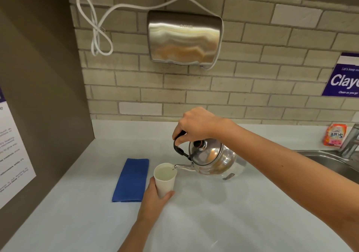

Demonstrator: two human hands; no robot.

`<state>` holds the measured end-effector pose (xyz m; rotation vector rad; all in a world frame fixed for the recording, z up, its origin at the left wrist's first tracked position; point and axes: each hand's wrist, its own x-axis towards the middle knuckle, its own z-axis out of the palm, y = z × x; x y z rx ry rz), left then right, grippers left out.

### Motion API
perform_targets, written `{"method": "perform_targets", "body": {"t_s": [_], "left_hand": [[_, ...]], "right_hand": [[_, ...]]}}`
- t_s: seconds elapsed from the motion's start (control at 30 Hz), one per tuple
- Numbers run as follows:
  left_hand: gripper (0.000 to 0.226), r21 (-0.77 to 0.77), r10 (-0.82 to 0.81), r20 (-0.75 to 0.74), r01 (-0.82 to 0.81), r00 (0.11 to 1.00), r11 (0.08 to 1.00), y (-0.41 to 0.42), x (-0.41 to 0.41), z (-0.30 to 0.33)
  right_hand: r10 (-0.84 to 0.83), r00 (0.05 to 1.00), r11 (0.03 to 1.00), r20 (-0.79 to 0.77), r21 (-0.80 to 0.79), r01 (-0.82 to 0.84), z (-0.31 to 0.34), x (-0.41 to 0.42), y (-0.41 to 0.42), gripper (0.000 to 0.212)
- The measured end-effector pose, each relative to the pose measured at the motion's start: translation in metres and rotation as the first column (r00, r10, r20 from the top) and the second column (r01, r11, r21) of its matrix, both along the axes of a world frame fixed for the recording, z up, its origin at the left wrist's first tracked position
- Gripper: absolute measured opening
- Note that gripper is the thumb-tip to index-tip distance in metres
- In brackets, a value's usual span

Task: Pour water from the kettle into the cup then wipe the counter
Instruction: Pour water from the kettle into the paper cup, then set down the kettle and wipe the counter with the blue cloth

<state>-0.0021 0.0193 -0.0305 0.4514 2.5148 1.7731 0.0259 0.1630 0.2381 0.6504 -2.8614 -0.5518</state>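
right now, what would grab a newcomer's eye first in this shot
The shiny steel kettle, tipped at centre by the right hand, with its spout over a white paper cup held by the left hand. Above it a brushed-metal hand dryer hangs on the brick-tile wall. A folded blue cloth lies left of the cup.

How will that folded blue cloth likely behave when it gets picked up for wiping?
The blue cloth lies flat in soft folded layers on the counter, so it will probably flop and unfold when lifted. It looks thin, likely light. Its matte weave suggests easy grip, not slippery.
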Motion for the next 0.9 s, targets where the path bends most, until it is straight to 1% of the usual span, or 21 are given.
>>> {"method": "perform_targets", "body": {"t_s": [0.1, 0.23, 0.3, 0.37, 0.47, 0.53, 0.6, 0.73, 0.8, 0.9], "left_hand": [[0.068, 0.005, -0.007, 0.006, 0.007, 1.0, 1.0, -0.001, -0.001, 0.0], [0.067, 0.017, -0.016, 0.017, 0.016, 1.0, 1.0, -0.002, -0.001, -0.001], [0.067, 0.02, -0.014, 0.028, 0.013, 1.0, 1.0, -0.001, -0.001, -0.001], [0.072, 0.009, -0.01, 0.039, 0.009, 0.999, 1.0, -0.001, -0.001, -0.002], [0.078, -0.026, 0.0, 0.044, 0.001, 0.999, 1.0, -0.001, -0.002, -0.002], [0.079, -0.026, 0.001, 0.058, 0.001, 0.998, 1.0, -0.001, -0.003, -0.002], [0.08, -0.02, -0.002, 0.073, 0.004, 0.997, 1.0, 0.0, -0.004, -0.005], [0.076, -0.004, -0.013, 0.093, 0.013, 0.996, 1.0, -0.002, -0.004, -0.009], [0.074, 0.003, -0.01, 0.103, 0.01, 0.995, 1.0, -0.001, -0.007, -0.012], [0.07, 0.002, -0.009, 0.086, 0.009, 0.996, 1.0, -0.003, -0.003, -0.008]], "right_hand": [[-0.019, 0.999, 0.992, -0.028, -0.128, 0.015, 0.001, -0.002, 0.016, 0.027], [-0.148, 0.989, 0.928, -0.004, -0.348, 0.138, 0.003, -0.009, 0.05, 0.025], [-0.21, 0.978, 0.865, 0.021, -0.463, 0.196, 0.001, -0.016, 0.064, 0.023], [-0.254, 0.966, 0.775, 0.056, -0.585, 0.238, -0.004, -0.028, 0.076, 0.021], [-0.272, 0.961, 0.641, 0.055, -0.734, 0.224, -0.027, -0.05, 0.083, 0.019], [-0.277, 0.961, 0.59, 0.018, -0.786, 0.185, -0.048, -0.067, 0.081, 0.018], [-0.287, 0.958, 0.561, 0.001, -0.81, 0.169, -0.065, -0.085, 0.077, 0.019], [-0.289, 0.956, 0.497, 0.041, -0.847, 0.187, -0.089, -0.116, 0.074, 0.019], [-0.27, 0.959, 0.481, 0.086, -0.851, 0.212, -0.098, -0.133, 0.074, 0.018], [-0.245, 0.964, 0.484, 0.108, -0.847, 0.218, -0.101, -0.143, 0.072, 0.018]]}}
